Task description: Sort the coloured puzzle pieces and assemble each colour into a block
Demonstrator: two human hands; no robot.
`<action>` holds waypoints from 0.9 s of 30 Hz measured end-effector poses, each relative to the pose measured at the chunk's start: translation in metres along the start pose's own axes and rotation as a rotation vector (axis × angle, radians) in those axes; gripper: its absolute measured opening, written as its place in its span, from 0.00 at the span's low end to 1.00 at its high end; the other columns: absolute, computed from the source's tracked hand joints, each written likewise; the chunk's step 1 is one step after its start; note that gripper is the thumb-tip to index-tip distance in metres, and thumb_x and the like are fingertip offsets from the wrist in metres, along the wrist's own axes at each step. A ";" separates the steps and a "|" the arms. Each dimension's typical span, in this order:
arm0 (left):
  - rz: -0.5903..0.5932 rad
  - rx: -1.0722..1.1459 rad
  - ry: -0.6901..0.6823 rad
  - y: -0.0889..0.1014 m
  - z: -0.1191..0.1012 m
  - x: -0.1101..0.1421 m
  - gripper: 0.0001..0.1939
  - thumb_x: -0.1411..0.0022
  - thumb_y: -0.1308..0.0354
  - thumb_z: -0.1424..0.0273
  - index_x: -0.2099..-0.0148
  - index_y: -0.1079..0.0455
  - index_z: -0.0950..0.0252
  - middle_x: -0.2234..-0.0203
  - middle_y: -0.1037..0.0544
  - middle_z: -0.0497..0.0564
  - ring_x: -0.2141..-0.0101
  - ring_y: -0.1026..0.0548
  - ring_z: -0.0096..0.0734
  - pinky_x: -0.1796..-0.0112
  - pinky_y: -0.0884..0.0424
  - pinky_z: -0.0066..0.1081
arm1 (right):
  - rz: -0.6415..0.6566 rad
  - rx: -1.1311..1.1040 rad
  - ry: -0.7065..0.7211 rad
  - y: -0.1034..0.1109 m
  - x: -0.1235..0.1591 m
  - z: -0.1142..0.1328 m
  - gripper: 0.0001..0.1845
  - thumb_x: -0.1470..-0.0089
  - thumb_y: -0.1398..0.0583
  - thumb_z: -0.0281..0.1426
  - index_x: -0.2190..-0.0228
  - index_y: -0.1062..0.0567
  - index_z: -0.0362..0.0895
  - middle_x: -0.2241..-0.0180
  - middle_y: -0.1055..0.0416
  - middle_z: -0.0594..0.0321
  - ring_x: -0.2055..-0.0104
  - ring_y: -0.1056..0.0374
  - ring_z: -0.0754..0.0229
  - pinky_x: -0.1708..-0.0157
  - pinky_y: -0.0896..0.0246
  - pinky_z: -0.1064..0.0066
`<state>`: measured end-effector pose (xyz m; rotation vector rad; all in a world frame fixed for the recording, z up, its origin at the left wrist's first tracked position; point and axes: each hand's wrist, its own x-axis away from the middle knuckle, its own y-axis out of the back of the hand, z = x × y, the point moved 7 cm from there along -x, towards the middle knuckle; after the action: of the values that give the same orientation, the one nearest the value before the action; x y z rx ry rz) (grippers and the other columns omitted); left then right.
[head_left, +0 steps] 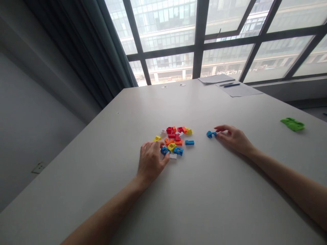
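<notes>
A small heap of plastic puzzle blocks in red, orange, yellow, white and blue lies on the white table. At its near left edge my left hand (pixel 152 158) is curled, thumb and fingertips around a blue notched block (pixel 165 150) that still rests among the others. Beside it are a yellow block (pixel 171 147), another blue block (pixel 178 151) and a white block (pixel 173 156). To the right, my right hand (pixel 231 137) pinches a separate blue block (pixel 210 134) by its right end, at the tabletop. A flat blue block (pixel 189 142) lies between heap and right hand.
A bright green plastic object (pixel 292 124) lies near the table's right edge. Papers (pixel 238 90) with dark pens (pixel 232 85) are at the back, below the window. A dark curtain (pixel 84 44) hangs at the left, beside the white table (pixel 102 163).
</notes>
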<state>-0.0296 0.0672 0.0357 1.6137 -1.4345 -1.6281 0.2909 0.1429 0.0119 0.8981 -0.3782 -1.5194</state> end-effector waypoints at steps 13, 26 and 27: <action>-0.208 0.165 -0.074 0.018 -0.008 0.006 0.10 0.36 0.44 0.66 0.54 0.38 0.62 0.64 0.23 0.50 0.61 0.25 0.36 0.48 0.35 0.41 | -0.031 -0.013 0.027 0.000 0.000 -0.004 0.15 0.47 0.43 0.38 0.60 0.23 0.47 0.61 0.23 0.57 0.62 0.27 0.52 0.56 0.33 0.56; -0.099 0.272 -0.521 0.016 -0.055 0.017 0.12 0.39 0.40 0.64 0.55 0.34 0.61 0.66 0.20 0.49 0.63 0.23 0.32 0.49 0.34 0.39 | 0.048 0.131 0.596 -0.021 0.038 0.080 0.12 0.40 0.46 0.29 0.57 0.25 0.49 0.59 0.24 0.57 0.53 0.32 0.53 0.52 0.42 0.58; -0.074 0.265 -0.548 0.015 -0.058 0.018 0.12 0.38 0.40 0.64 0.55 0.34 0.62 0.65 0.20 0.49 0.62 0.23 0.33 0.49 0.34 0.39 | 0.111 0.133 0.659 -0.029 0.045 0.090 0.13 0.39 0.45 0.29 0.55 0.26 0.49 0.57 0.25 0.56 0.52 0.33 0.53 0.51 0.42 0.58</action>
<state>0.0140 0.0253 0.0523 1.4220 -1.9474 -2.1068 0.2092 0.0814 0.0352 1.3937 -0.0435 -1.0280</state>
